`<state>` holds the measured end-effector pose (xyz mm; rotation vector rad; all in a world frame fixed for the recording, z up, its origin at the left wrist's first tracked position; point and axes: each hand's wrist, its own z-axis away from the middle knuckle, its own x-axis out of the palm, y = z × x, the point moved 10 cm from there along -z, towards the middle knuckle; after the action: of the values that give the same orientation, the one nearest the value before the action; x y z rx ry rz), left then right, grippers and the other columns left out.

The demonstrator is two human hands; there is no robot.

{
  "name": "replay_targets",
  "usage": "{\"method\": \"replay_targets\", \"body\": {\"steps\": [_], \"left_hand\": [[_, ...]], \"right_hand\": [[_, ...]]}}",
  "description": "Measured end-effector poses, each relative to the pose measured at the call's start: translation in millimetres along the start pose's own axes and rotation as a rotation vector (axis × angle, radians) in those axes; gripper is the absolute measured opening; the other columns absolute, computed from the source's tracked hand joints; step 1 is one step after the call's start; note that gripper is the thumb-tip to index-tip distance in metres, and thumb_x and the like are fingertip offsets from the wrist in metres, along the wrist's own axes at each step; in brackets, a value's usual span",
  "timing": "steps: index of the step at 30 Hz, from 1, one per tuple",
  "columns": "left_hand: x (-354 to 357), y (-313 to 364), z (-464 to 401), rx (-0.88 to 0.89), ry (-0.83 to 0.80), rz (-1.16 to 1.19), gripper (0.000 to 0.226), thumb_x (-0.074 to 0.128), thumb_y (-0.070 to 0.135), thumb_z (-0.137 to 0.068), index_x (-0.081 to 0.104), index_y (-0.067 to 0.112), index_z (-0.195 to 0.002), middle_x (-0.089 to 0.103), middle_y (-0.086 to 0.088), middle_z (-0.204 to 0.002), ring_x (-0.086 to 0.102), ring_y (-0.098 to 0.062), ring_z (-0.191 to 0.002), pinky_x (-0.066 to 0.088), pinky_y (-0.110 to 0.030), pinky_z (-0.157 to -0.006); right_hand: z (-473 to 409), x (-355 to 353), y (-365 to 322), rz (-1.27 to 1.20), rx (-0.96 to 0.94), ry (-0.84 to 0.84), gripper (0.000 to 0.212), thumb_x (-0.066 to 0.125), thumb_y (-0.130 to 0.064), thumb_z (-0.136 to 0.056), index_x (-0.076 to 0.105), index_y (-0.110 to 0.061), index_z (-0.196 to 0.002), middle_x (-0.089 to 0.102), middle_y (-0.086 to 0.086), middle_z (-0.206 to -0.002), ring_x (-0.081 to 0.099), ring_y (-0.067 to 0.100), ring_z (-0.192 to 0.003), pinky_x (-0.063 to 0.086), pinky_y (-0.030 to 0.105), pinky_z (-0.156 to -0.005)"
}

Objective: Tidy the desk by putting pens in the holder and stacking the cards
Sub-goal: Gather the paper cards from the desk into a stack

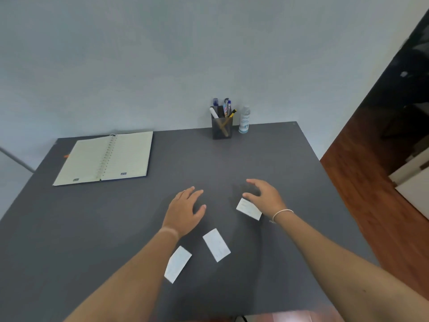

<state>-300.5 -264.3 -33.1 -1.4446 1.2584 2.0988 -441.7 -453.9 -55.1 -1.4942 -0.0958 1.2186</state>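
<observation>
Three white cards lie apart on the dark grey desk (278, 163): one (177, 264) near my left forearm, one (217, 245) in the middle, and one (249, 209) under the heel of my right hand. My left hand (185, 211) hovers palm down with fingers spread, holding nothing. My right hand (264, 196) is open with curved fingers just above the right card, its thumb close to the card's far edge. A dark pen holder (222, 127) at the desk's back edge holds several pens (226, 108).
An open spiral notebook (106, 158) lies at the back left. A clear sanitizer bottle (244, 119) stands right of the holder. The wall rises behind the desk, and wooden floor (362, 182) lies beyond its right edge.
</observation>
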Motion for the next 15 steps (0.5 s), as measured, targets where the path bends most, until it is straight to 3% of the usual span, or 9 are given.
{"method": "replay_targets", "body": {"steps": [8, 12, 15], "left_hand": [[9.9, -36.1, 70.7, -0.012, -0.036, -0.003, 0.049, 0.051, 0.036, -0.089, 0.045, 0.022, -0.136, 0.046, 0.0, -0.141, 0.036, -0.021, -0.132, 0.028, -0.03, -0.109], [15.7, -45.3, 93.9, -0.025, -0.045, -0.044, 0.057, 0.054, 0.044, -0.086, 0.043, 0.022, -0.137, 0.05, 0.003, -0.135, 0.04, -0.02, -0.126, 0.034, -0.03, -0.104], [19.4, -54.2, 108.6, -0.066, -0.064, -0.106, 0.068, 0.054, 0.052, -0.082, 0.038, 0.021, -0.14, 0.046, 0.002, -0.136, 0.04, -0.022, -0.124, 0.037, -0.033, -0.104]], "right_hand": [[72.4, 48.8, -14.0, 0.11, -0.028, -0.026, 0.046, 0.063, -0.029, -0.083, 0.052, -0.028, -0.128, 0.051, -0.007, -0.137, 0.041, 0.012, -0.129, 0.029, 0.021, -0.102], [97.8, 76.4, -26.4, 0.215, -0.094, -0.141, 0.05, 0.06, -0.03, -0.084, 0.048, -0.03, -0.132, 0.047, -0.009, -0.14, 0.04, 0.011, -0.13, 0.032, 0.025, -0.107], [109.6, 102.3, -34.9, 0.333, -0.156, -0.272, 0.055, 0.058, -0.03, -0.085, 0.04, -0.031, -0.137, 0.04, -0.011, -0.146, 0.029, 0.011, -0.138, 0.026, 0.027, -0.11]]}}
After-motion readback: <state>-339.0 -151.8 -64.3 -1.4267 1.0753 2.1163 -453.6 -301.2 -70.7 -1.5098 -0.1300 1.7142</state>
